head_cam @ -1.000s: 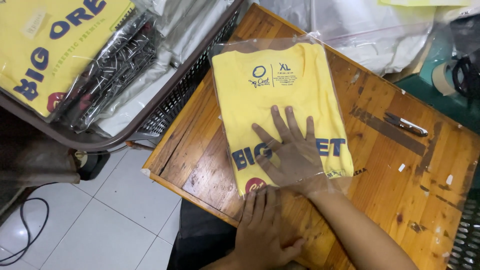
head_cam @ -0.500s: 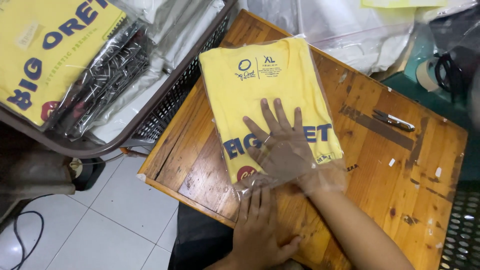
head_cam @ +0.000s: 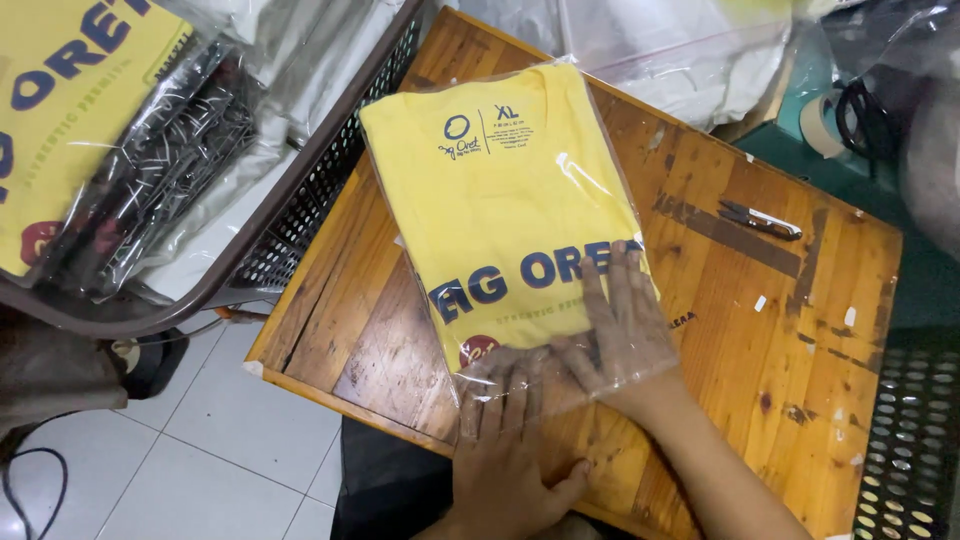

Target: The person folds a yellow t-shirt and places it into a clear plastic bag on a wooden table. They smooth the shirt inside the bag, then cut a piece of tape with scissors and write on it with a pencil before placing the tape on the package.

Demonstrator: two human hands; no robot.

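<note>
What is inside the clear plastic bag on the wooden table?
The clear plastic bag holds a folded yellow T-shirt with blue print. The right hand reaches in through its open end, covering part of the shirt; the shirt's underside is hidden.

Both bare hands lie flat, palms down, side by side near the bottom of the view. The left hand [head_cam: 510,450] spreads its fingers [head_cam: 492,395] forward, thumb out to the right. The right hand [head_cam: 625,335] reaches farther ahead, its fingers [head_cam: 612,285] straight and slightly fanned, forearm angling back toward the lower right.
</note>
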